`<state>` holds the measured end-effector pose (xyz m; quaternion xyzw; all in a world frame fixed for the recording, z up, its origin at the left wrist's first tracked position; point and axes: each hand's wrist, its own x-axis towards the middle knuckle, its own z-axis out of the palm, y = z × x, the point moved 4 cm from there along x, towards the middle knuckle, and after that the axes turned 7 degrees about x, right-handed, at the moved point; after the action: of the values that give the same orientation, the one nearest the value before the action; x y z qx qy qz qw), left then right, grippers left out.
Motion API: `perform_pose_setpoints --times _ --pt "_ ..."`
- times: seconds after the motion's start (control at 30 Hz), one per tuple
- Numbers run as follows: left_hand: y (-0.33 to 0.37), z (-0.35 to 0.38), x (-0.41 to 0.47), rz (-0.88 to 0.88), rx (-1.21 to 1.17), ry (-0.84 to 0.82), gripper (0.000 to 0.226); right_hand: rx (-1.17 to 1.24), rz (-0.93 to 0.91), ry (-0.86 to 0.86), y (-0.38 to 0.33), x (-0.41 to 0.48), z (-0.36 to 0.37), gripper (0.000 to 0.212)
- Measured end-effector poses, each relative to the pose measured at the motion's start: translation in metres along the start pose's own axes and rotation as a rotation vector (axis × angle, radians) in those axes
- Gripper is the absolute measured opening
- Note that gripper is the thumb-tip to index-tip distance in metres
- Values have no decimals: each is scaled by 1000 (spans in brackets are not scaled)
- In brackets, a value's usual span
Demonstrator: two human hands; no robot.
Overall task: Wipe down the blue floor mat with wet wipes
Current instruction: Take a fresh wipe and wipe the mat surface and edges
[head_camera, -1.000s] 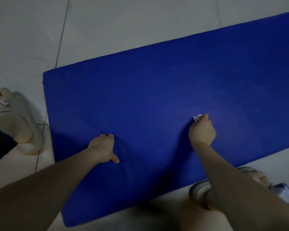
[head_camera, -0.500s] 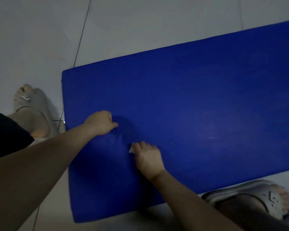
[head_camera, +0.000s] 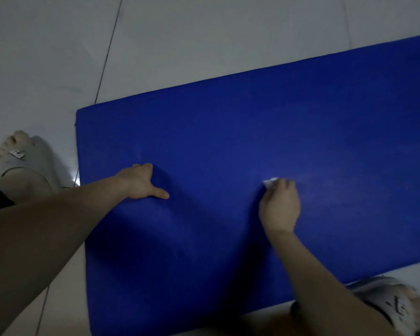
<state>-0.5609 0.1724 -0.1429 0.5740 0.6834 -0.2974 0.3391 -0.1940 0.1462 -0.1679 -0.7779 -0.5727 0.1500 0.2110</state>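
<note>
Blue floor mat, left hand curled, pressing on it, right hand pinching wet wipe

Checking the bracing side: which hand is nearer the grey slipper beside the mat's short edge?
Left. The left hand rests on the blue mat near that short edge, close to the grey slipper; the right hand, gripping the wet wipe, is farther along the mat.

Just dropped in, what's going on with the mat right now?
A person is wiping the blue floor mat, which lies flat on the tiled floor. The right hand pinches a small white wet wipe against the mat's middle. The left hand presses on the mat near its left end, bracing it.
</note>
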Motion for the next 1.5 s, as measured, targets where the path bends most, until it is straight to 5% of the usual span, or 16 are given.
perform_pose_setpoints --times 0.23,0.4,0.67,0.87,1.07,1.3,1.5 --pt "0 -1 5 -24 21 -21 104 124 -519 -285 -108 -116 53 9" --pt "1 -1 3 -24 30 -12 104 74 -884 -409 -119 -126 60 16" --pt "-1 1 4 -12 30 -29 108 -160 -404 -96 -36 12 11 17" --pt "3 -3 2 -10 36 -20 99 -149 65 -54 -3 61 -8 16" --pt "3 -3 2 -22 44 -17 104 -100 -371 -175 -107 -45 51 6" --pt "2 -1 3 -41 32 -14 113 -67 -831 -391 -152 -117 81 30" --pt "0 0 5 -38 13 -33 111 -165 -676 -183 -102 -29 57 10"
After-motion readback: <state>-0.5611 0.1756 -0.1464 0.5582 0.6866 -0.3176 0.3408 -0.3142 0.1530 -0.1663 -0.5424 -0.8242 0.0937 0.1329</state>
